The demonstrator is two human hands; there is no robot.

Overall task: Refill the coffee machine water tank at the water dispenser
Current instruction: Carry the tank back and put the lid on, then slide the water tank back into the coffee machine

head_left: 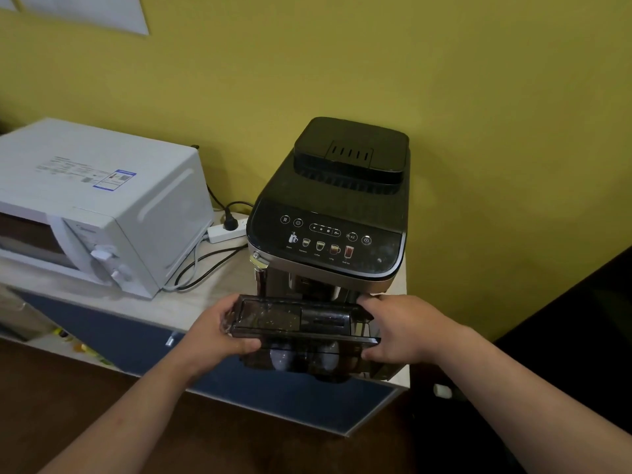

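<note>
Smoked dark plastic: the water tank (301, 325) hangs level in front of the coffee machine (342, 206), over the front edge of the desk (205, 292), clear of the desk top. It is held by both ends. Its long axis runs left to right, across the person's body.

Left hand (219, 331) grips the left end, with the fingers (248, 344) curled under the lower edge and the thumb over the top rim. Right hand (400, 331) grips the right end the same way, clamped on the tank. The tank lies straight between the two palms and neither hand is nearer. Judgement: the coming move turns on keeping that axis level while carrying. No water dispenser is in view.

Panel on the machine: a row of drink icons with captions too small to read. "x2" is legible beside the power symbol. No brand name can be made out.

Further left stands a white microwave (102, 200). Its top label (114, 179) is blurred and unreadable. Between the two appliances lies a white power strip (225, 230) with a black plug in it. Behind is a yellow wall (478, 97) with a pale sheet (85, 8) pinned at the upper left; no text shows on it.
</note>
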